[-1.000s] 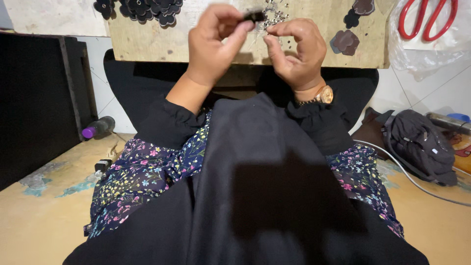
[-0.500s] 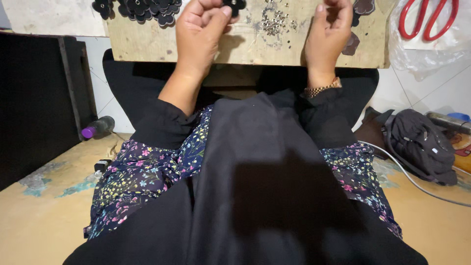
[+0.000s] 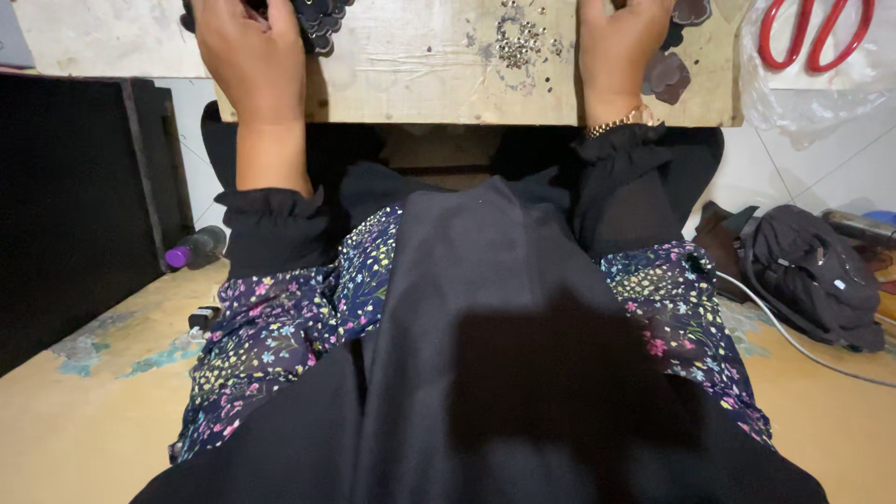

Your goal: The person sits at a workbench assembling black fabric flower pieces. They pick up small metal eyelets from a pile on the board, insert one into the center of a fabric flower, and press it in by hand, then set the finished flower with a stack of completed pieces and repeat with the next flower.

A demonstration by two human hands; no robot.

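The pile of small dark petal-shaped pieces (image 3: 322, 21) lies at the far left of the worn wooden board table (image 3: 420, 75), right at the top edge of the view. The left hand (image 3: 245, 51) rests on that pile, palm down, with the wrist straight and the arm coming up from a black ruffled sleeve (image 3: 271, 229). Its fingers run off the top of the view, so I cannot tell if they are apart or pinched on a piece. The right hand (image 3: 618, 47) lies palm down at the far right of the table, touching a few dark flat pieces (image 3: 667, 75). Its fingers are cut off too, so I cannot tell how they are set. A gold bracelet (image 3: 621, 119) sits on that wrist.

Between the two hands the table is bare wood, with a little heap of tiny silver beads (image 3: 521, 42) in the middle. The near table edge runs straight across above the lap. Red-handled scissors (image 3: 810, 37) lie far right, well apart from the hands. Below, a black cloth (image 3: 523, 355) covers a flowered skirt (image 3: 280, 345). A dark bag (image 3: 812, 271) sits on the floor at the right
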